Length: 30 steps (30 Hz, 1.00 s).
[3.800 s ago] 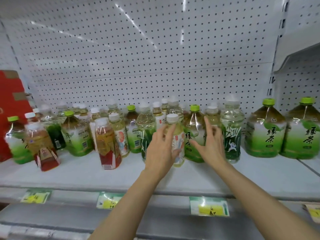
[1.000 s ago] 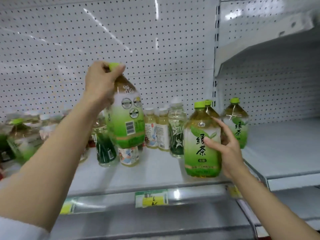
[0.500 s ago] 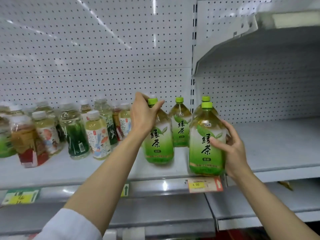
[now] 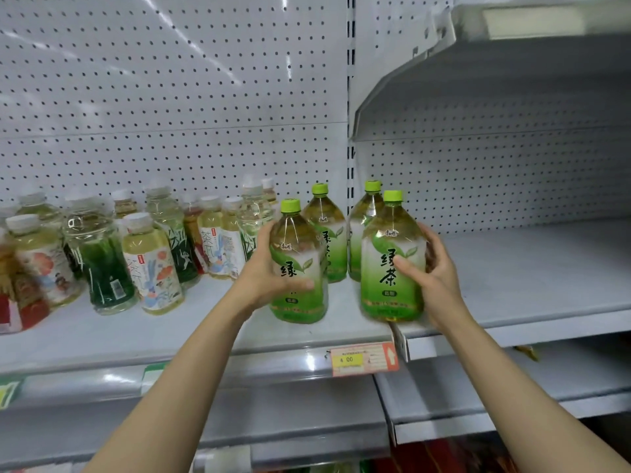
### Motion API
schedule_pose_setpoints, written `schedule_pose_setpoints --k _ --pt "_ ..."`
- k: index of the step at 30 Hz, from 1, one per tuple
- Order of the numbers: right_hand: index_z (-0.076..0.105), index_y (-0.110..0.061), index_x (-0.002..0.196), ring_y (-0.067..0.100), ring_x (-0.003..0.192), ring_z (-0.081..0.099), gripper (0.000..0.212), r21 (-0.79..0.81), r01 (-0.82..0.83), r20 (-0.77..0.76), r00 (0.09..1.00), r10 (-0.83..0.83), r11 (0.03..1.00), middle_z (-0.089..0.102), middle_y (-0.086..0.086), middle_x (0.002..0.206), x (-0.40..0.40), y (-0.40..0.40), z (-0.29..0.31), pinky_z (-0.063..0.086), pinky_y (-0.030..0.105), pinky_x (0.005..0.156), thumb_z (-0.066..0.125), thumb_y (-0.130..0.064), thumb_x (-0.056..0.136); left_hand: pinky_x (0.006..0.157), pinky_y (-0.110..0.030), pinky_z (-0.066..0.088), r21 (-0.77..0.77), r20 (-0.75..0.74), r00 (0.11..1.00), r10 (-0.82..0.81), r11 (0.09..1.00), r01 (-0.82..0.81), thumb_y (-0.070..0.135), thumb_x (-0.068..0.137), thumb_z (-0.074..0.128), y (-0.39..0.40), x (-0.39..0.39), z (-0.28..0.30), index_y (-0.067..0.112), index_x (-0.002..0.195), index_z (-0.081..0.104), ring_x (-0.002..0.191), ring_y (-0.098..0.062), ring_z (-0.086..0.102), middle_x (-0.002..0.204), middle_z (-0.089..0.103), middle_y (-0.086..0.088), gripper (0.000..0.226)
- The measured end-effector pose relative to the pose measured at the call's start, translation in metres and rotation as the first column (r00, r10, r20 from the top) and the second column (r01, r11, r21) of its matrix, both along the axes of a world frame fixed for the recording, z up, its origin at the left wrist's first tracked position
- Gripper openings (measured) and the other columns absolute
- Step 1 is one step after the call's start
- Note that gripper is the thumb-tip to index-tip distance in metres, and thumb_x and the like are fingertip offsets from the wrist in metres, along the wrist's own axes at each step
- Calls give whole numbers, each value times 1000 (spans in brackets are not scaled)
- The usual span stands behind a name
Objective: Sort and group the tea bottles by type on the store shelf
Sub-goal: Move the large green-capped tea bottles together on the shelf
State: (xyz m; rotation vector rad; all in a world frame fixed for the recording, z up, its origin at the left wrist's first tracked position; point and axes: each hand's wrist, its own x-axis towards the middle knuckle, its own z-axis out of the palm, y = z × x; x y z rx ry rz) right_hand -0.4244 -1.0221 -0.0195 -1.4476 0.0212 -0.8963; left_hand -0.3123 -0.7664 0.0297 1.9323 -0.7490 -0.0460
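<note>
Green tea bottles: I see four big green-cap ones grouped at the right end of the shelf (image 4: 191,331), all upright. Left hand (image 4: 269,273) has fingers curled round the front-left bottle (image 4: 297,268), thumb across its label. Right hand (image 4: 432,268) grips the front-right bottle (image 4: 392,261) at the shelf's front edge, by the seam. Two back bottles (image 4: 324,230) (image 4: 363,220) stand just behind, untouched. Mixed small bottles (image 4: 153,264) clustered to the left. Orange price tag (image 4: 363,359) on the rail below.

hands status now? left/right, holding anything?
Left hand: grips the front-left green tea bottle.
Right hand: grips the front-right green tea bottle.
</note>
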Motion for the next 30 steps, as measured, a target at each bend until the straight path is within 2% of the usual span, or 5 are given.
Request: schedule_pose_setpoints --k 10,21,25,27,30 --pt "32 -37 150 17 124 53 80 -299 142 -125 974 -187 944 44 -1 143 24 -16 -6 50 48 101 76 -26 84 90 -50 55 140 264 939 222 954 -265 56 53 91 -58 3 -13 38 151 10 118 -35 61 151 45 -9 129" --pt "31 -25 150 19 126 53 72 -468 226 -146 934 -327 854 53 0 141 28 -12 -11 49 48 103 69 -37 89 85 -52 57 163 383 879 284 916 -367 61 62 85 -71 7 -22 32 155 3 114 -39 62 146 45 -14 127" --pt "40 -7 145 29 131 40 63 -625 561 135 763 -633 543 48 14 141 18 11 -11 37 46 110 67 -26 91 88 -51 57 159 395 890 228 937 -311 44 65 90 -61 9 -26 32 156 0 118 -34 61 146 48 -11 129" --pt "45 -4 140 30 129 42 59 -659 650 331 702 -631 377 51 16 137 16 29 -11 36 45 110 65 -25 89 89 -46 56 176 473 858 201 932 -316 40 72 86 -48 5 -31 27 158 7 119 -30 59 145 49 -8 118" --pt "50 -4 136 29 128 46 55 -725 611 398 749 -530 319 56 15 134 26 57 -18 35 40 111 64 -26 87 94 -36 50 58 636 723 271 917 -395 37 81 79 -10 0 -44 18 150 35 122 -23 52 139 52 -4 84"
